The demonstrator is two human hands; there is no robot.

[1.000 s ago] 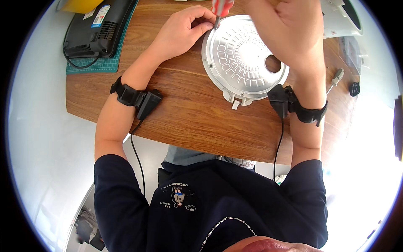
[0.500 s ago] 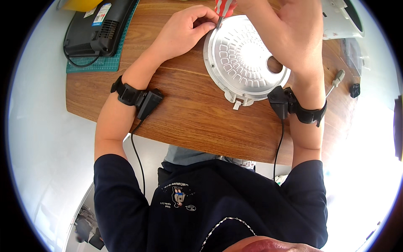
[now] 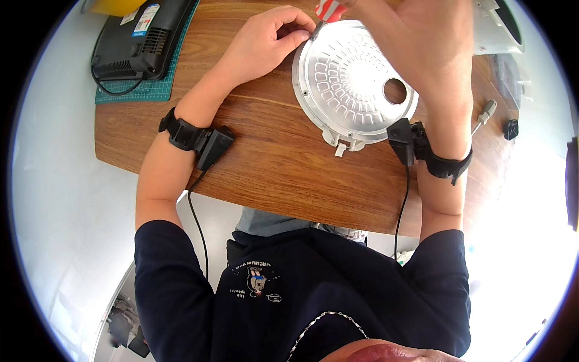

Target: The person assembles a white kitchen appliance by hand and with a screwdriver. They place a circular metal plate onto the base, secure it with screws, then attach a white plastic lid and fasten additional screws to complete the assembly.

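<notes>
A round silver metal lid [image 3: 338, 78] with an embossed pattern, a round hole and a white latch at its near side lies on the wooden table [image 3: 265, 139]. My right hand [image 3: 425, 51] is above its right part, closed around the red-and-white handle of a screwdriver [image 3: 330, 11]. That tool leans, its dark shaft pointing down at the lid's far-left rim. There my left hand [image 3: 259, 45] pinches thumb and forefinger together beside the shaft's tip. What sits between those fingertips is too small to make out. Part of the lid's right side is hidden under my right hand.
At the far left a black appliance [image 3: 163, 42] with a cord rests on a green cutting mat [image 3: 158, 92]. A grey-handled screwdriver [image 3: 487, 111] and a small black piece [image 3: 511, 129] lie at the right. Behind them stands a white appliance [image 3: 487, 42]. Cables trail from both wrist straps [image 3: 187, 136].
My right hand has shifted slightly right, and the screwdriver's handle now leans further to the right. My left hand and the lid have hardly moved.
</notes>
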